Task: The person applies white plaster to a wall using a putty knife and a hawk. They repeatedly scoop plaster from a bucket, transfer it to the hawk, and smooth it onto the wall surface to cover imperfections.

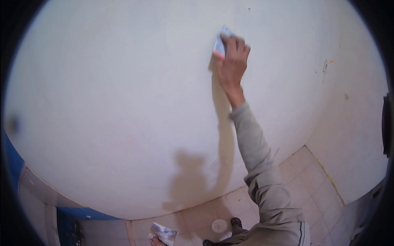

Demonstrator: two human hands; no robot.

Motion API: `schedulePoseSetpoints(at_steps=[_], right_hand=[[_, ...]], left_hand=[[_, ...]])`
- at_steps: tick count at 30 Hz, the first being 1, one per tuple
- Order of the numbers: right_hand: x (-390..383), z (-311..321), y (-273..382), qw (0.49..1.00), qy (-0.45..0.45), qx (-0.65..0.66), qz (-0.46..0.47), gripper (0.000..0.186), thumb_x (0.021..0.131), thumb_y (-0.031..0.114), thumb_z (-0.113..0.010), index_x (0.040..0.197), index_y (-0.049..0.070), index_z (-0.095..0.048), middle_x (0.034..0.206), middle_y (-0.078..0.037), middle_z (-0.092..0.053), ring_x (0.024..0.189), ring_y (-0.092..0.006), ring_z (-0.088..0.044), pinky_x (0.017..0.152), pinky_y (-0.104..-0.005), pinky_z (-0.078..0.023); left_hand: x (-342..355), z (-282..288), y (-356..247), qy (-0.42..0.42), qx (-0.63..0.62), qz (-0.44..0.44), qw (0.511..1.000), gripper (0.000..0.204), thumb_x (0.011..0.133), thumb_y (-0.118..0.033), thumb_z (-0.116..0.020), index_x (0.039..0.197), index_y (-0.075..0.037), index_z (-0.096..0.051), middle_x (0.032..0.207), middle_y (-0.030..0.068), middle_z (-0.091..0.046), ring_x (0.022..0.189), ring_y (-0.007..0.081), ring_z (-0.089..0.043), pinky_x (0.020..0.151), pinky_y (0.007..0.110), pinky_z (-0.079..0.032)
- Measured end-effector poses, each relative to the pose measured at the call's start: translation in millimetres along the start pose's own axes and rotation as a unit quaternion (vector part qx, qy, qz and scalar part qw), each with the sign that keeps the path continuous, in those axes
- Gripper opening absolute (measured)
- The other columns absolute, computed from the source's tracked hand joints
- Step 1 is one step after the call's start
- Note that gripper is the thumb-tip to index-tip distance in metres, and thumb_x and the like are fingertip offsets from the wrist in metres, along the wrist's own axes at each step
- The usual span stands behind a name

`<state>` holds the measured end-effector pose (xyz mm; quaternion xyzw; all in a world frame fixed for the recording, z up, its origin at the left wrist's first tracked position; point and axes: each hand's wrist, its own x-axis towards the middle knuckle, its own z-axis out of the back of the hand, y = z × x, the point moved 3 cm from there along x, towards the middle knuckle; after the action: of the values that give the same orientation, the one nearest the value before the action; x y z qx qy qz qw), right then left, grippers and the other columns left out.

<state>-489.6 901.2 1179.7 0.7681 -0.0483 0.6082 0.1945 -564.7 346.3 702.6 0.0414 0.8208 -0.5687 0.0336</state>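
My right hand (234,61) is raised high against a pale wall (123,102), fingers closed around a flat whitish-blue putty scraper (222,41) with a pinkish-red edge. The scraper is slightly blurred and tilted, pressed to or very close to the wall surface. Down at the lower edge, my left hand (156,241) shows only in part. It grips a flat, shiny grey metal sheet (164,233) with pale smears on it; most of that hand is cut off by the frame.
A pinkish tiled floor (201,215) runs along the wall's foot, with a round whitish object (219,225) by my dark shoe (236,222). A side wall (361,135) stands at right. Blue panels (88,213) and a ledge (49,186) lie at lower left.
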Motion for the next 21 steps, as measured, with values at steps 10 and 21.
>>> schedulePoseSetpoints(at_steps=[10, 21], right_hand=[[6.7, 5.0, 20.9, 0.999, -0.009, -0.011, -0.031, 0.041, 0.076, 0.001, -0.067, 0.116, 0.005, -0.058, 0.112, -0.014, -0.055, 0.102, -0.0348, -0.047, 0.087, -0.0447, -0.042], [-66.0, 19.8, -45.5, 0.970, -0.033, -0.099, -0.218, 0.057, 0.072, 0.004, -0.074, 0.124, 0.005, -0.051, 0.117, -0.016, -0.050, 0.113, -0.0372, -0.044, 0.096, -0.0456, -0.040]], left_hand=[[18.8, 47.7, 29.5, 0.009, -0.037, 0.011, 0.999, 0.052, 0.089, -0.027, -0.049, 0.132, 0.002, -0.049, 0.117, 0.0200, -0.060, 0.098, 0.0390, -0.062, 0.081, 0.057, -0.055], [3.2, 35.3, -3.9, -0.021, 0.018, -0.034, 0.999, 0.046, 0.089, -0.019, -0.045, 0.127, 0.006, -0.054, 0.113, 0.0190, -0.062, 0.098, 0.0352, -0.062, 0.083, 0.052, -0.055]])
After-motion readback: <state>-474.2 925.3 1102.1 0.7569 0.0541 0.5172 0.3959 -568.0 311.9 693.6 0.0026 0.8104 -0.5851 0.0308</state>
